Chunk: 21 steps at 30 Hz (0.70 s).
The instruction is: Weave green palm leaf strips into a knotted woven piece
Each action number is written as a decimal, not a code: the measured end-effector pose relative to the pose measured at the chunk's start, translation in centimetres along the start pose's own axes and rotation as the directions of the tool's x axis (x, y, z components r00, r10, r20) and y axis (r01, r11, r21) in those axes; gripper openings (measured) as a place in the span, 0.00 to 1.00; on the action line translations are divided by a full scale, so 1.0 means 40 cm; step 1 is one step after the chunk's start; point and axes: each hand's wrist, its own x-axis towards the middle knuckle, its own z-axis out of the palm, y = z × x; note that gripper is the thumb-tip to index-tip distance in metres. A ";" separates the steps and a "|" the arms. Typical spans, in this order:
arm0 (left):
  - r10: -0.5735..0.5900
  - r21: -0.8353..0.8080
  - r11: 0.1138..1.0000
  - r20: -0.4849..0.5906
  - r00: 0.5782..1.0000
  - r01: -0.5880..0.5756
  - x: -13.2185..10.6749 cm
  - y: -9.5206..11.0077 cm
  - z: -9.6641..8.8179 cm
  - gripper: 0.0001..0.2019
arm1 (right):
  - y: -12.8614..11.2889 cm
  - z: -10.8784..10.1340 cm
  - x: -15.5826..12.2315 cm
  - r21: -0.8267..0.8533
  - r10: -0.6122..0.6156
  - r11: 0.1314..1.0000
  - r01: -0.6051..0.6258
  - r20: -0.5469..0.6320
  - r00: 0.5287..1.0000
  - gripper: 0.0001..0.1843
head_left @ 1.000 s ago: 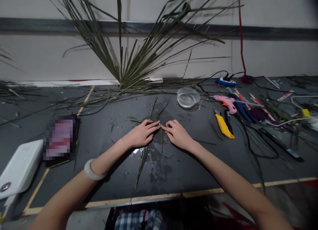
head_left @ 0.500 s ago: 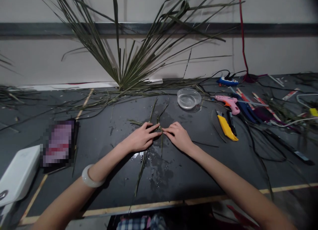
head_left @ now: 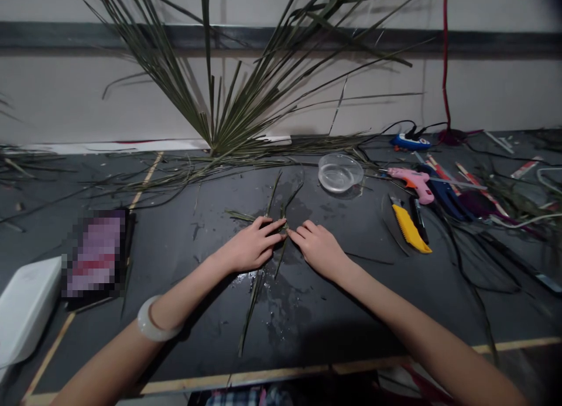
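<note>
Green palm-leaf strips (head_left: 251,315) cross near the middle of the tabletop (head_left: 342,330), held at the crossing by the narrowly curled fingers of the left hand (head_left: 250,248) and right hand (head_left: 318,251). Only these strips lie in hand; a large palm frond (head_left: 232,113) leans at the back edge, and a glass bowl (head_left: 340,173) holds water.

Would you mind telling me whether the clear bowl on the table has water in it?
Partly full: a shallow layer of water lies in the clear bowl, below its rim.
</note>
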 end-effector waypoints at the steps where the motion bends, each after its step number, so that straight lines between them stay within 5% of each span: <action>1: 0.001 -0.004 1.000 -0.003 1.000 -0.001 0.000 0.000 0.000 0.16 | -0.001 -0.002 0.000 -0.013 0.002 1.000 -0.002 0.011 1.000 0.18; 21: 0.079 0.009 0.997 -0.050 0.996 -0.079 0.005 0.011 -0.003 0.18 | 0.018 0.011 -0.003 0.106 -0.096 0.989 0.101 -0.058 0.994 0.22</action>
